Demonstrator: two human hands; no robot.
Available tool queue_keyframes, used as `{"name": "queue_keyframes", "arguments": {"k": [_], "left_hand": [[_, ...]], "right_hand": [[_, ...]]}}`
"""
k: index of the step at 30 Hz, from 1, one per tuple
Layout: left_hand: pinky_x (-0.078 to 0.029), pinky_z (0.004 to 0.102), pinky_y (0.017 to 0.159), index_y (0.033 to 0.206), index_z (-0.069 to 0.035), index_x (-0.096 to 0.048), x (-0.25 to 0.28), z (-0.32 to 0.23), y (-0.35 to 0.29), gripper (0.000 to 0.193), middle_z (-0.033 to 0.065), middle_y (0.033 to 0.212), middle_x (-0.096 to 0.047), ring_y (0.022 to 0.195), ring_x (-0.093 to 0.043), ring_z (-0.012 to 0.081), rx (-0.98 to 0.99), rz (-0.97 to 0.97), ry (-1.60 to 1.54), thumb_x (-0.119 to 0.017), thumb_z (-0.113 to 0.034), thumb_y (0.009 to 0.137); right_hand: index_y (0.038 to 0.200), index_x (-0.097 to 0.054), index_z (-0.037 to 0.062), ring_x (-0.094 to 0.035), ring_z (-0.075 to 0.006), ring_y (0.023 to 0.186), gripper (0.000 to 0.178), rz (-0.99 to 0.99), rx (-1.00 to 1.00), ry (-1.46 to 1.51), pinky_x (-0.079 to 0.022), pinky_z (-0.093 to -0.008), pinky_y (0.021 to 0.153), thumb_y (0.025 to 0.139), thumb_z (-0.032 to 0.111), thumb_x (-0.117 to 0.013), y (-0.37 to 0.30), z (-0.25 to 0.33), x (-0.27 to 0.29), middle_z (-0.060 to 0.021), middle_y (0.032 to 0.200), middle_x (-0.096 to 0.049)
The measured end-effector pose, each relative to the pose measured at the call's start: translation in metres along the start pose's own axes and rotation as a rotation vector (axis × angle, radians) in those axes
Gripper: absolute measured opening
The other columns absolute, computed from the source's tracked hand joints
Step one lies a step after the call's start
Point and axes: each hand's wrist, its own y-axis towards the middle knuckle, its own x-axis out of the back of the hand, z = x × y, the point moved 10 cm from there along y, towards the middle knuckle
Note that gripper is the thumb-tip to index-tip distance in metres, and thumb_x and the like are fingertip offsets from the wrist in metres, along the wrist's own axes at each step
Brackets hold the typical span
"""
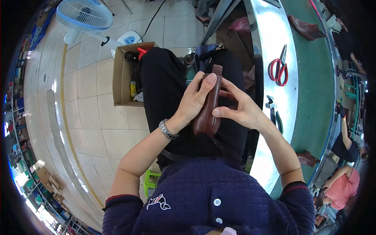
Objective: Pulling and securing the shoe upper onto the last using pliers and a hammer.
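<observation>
Over my lap I hold a dark brown leather shoe (207,119), its rounded end toward me and a small tab at the far end. My left hand (196,96) is closed around its upper left part, the thumb lying along the top near the tab. On the right side, my right hand (241,107) grips it between the thumb, on the near part, and the fingers farther up. The shoe's underside is hidden from view.
Red-handled scissors (279,72) and pliers (274,111) lie on the metal bench edge to my right. Brown shoes (307,29) rest on the green belt (309,98) beyond. At left stand an open cardboard box (121,88) and a fan (84,15). Other people sit at far right.
</observation>
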Motion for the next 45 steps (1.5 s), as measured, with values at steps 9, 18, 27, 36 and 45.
{"name": "queue_keyframes", "arguments": {"k": [9, 18, 27, 36, 45], "left_hand": [[-0.041, 0.0221, 0.064, 0.089, -0.008, -0.048, 0.006, 0.005, -0.007, 0.046, -0.0005, 0.079, -0.049, 0.07, -0.045, 0.0058, 0.045, -0.049, -0.007, -0.054, -0.053, 0.095], [-0.042, 0.0282, 0.096, 0.131, 0.001, -0.044, 0.029, 0.008, -0.015, 0.064, 0.0105, 0.123, -0.053, 0.11, -0.053, 0.0147, -0.023, -0.202, -0.199, -0.054, -0.051, 0.096], [-0.038, 0.032, 0.105, 0.147, 0.007, -0.027, 0.017, 0.0, -0.083, 0.094, 0.0165, 0.139, -0.049, 0.122, -0.051, 0.0192, 0.152, 0.095, 0.119, -0.08, -0.031, 0.08], [-0.045, 0.0354, 0.099, 0.146, 0.008, -0.029, 0.003, -0.017, -0.09, 0.095, 0.0261, 0.133, -0.053, 0.117, -0.058, 0.0281, -0.092, 0.016, 0.576, -0.079, -0.036, 0.079], [-0.051, 0.0367, 0.092, 0.146, 0.005, -0.031, 0.009, -0.014, -0.092, 0.098, 0.0255, 0.132, -0.053, 0.113, -0.061, 0.0326, -0.151, -0.071, 0.659, -0.078, -0.046, 0.076]], "right_hand": [[0.145, -0.032, 0.0059, -0.043, -0.0348, 0.13, 0.09, 0.045, -0.028, -0.073, -0.052, -0.0434, 0.095, 0.073, 0.019, -0.085, 0.001, 0.014, -0.012, -0.0138, 0.138, -0.045], [0.138, -0.04, 0.0056, -0.047, -0.0308, 0.124, 0.089, 0.029, -0.046, -0.099, -0.04, -0.0448, 0.105, 0.067, 0.032, -0.086, 0.019, 0.014, 0.0, -0.0125, 0.135, -0.046], [0.142, -0.035, 0.0093, -0.044, -0.0369, 0.128, 0.095, 0.06, -0.018, -0.085, -0.037, -0.0497, 0.107, 0.067, 0.036, -0.087, 0.018, 0.011, -0.005, -0.0157, 0.138, -0.044], [0.141, -0.034, 0.0075, -0.05, -0.0398, 0.124, 0.091, 0.072, 0.016, -0.211, -0.055, -0.047, 0.09, 0.07, 0.033, -0.086, 0.013, 0.013, -0.003, -0.019, 0.138, -0.044], [0.147, -0.029, 0.0138, -0.055, -0.0336, 0.12, 0.081, 0.114, 0.033, -0.139, -0.056, -0.0433, 0.087, 0.083, 0.034, -0.075, 0.021, 0.011, 0.001, -0.0167, 0.139, -0.045]]}}
